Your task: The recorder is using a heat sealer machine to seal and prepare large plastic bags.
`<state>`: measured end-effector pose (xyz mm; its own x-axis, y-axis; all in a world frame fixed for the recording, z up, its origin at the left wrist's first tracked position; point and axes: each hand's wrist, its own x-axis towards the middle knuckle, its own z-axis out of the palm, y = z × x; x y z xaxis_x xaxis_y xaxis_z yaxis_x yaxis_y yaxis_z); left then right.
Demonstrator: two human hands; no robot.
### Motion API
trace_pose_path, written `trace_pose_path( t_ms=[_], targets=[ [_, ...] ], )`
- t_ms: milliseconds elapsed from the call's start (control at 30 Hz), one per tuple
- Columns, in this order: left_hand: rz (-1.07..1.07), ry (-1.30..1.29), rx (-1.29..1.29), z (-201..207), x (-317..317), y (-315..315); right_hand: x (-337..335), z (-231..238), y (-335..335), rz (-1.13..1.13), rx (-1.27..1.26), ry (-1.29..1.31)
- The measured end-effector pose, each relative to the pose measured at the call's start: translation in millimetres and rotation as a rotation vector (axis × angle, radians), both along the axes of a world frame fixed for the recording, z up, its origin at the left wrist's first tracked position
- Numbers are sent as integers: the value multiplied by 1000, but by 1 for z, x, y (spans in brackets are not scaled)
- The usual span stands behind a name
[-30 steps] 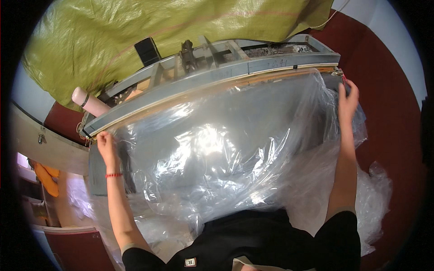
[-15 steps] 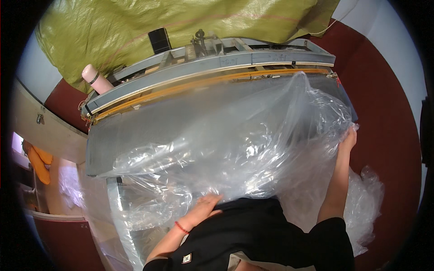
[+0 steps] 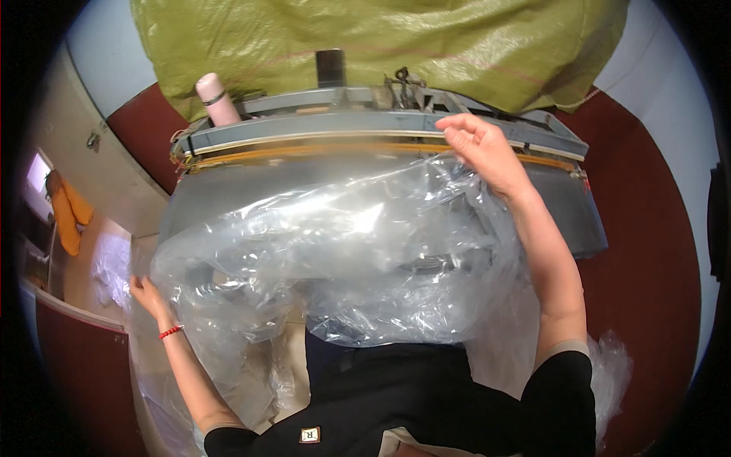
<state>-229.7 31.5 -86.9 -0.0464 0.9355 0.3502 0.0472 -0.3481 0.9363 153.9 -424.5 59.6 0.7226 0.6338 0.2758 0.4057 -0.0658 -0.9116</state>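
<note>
A large sheet of clear plastic film (image 3: 343,228) is stretched between my hands, creased and shiny. It lies over a grey flat surface (image 3: 304,169) and hangs down to my lap. My left hand (image 3: 151,298), with a red bead bracelet (image 3: 170,332) at the wrist, is closed on the film's left edge. My right hand (image 3: 483,152) is raised near the grey metal frame, its fingers curved over the film's upper edge. How those fingers grip is partly hidden.
Behind the grey surface runs a metal frame (image 3: 320,126) with orange strips (image 3: 304,148). A pink bottle (image 3: 217,99) and a dark phone-like slab (image 3: 330,68) stand at the back, before a yellow-green woven sheet (image 3: 381,34). A door (image 3: 114,152) is at left; more film (image 3: 609,388) bunches at right.
My left hand has gone from near my waist out to the film's left edge. My right hand has swung inward and up from the far right, drawing the film off the surface's right end.
</note>
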Motion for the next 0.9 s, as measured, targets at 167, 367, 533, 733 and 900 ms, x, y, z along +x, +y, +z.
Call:
trace_pose_path(
  t_ms=[167,367,533,733,900],
  targets=[
    [-611,183,357,134,112,-161,-17,9,28,11,10,-7],
    [-1057,358,716,130,214,-240,-43,25,45,119,22,-122],
    [-1158,178,381,117,239,-246,-58,35,37,171,-28,-176],
    [-1101,39,288,117,217,-246,-42,26,62,319,45,-249],
    [-932,191,479,108,207,-229,-53,-18,102,540,-22,134]
  ],
)
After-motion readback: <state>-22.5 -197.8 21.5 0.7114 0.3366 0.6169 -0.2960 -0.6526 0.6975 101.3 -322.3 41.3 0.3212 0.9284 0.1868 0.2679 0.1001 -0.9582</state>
